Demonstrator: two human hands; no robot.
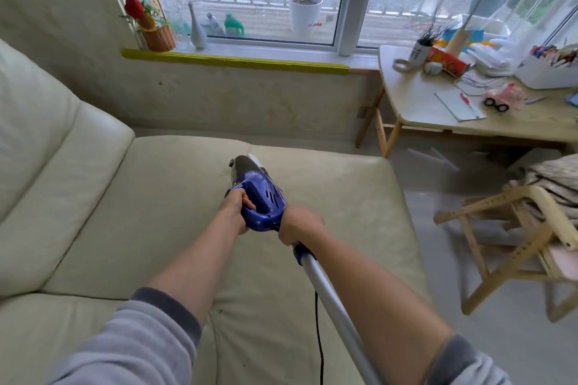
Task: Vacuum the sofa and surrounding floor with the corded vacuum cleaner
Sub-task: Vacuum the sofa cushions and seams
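We hold one vacuum, blue-bodied, over the middle of the sofa seat, its dark nose pointing at the far edge of the cushion. Whether the nose touches the cushion we cannot tell, since the body hides its underside. Our left hand curls round the blue handle at the body's left side; our right hand is wrapped round the top of the pale tube, just behind the body. The fingertips of both hands are hidden behind what they grip. The tube runs down to the bottom edge and is cut off there, as is the one black cord hanging beside it.

Off the sofa's right edge stands one wooden chair, blurred and cut by the right edge, with cloth heaped on it. At the far right one table carries clutter, much of it too small to make out; we can count one notepad with a red pen and one pink toy car. On the sill sit one flower basket and several bottles, blurred.
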